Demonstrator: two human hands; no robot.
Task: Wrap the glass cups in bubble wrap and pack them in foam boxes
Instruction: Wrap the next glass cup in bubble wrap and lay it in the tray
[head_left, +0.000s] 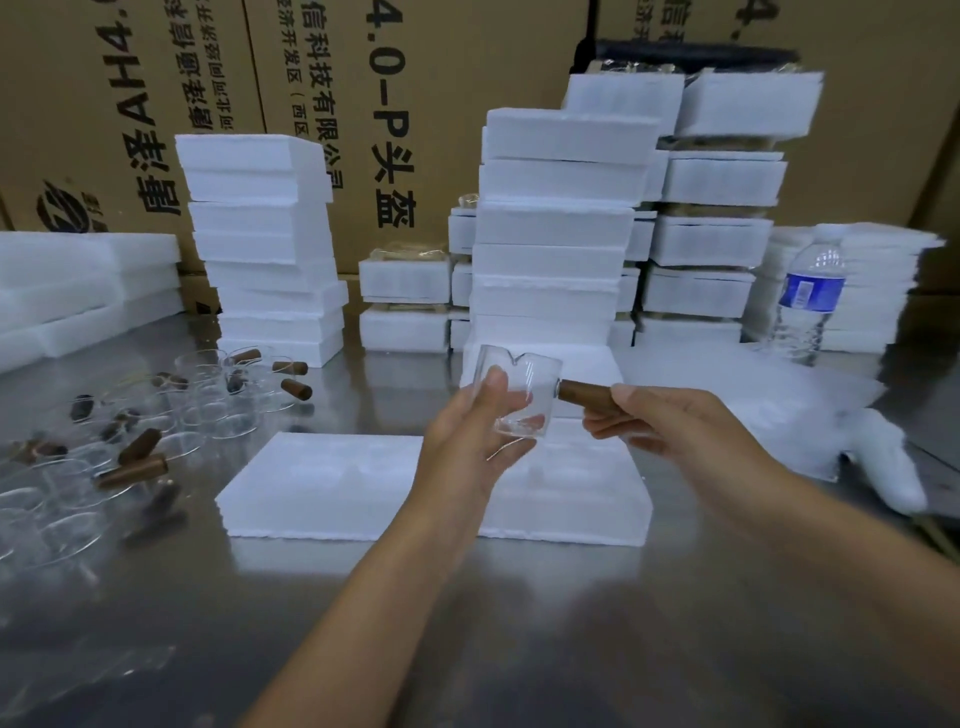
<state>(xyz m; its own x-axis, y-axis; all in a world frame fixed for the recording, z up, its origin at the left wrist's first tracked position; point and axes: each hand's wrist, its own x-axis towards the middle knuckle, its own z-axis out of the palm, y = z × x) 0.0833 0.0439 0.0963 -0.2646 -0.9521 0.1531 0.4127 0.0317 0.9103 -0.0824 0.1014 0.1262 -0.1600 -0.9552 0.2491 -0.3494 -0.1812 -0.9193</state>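
Glass cup (524, 384), clear: left fingers (494, 383) grip it, right fingers (626, 396) pinch brown handle (581, 392).

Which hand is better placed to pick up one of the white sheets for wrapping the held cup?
Probably the right hand: the white sheets lie on its side, and the left hand cups the glass cup.

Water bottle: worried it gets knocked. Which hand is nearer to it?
Right. The right hand grips the glass cup by its wooden handle, left of the water bottle; the left hand holds the cup farther left.
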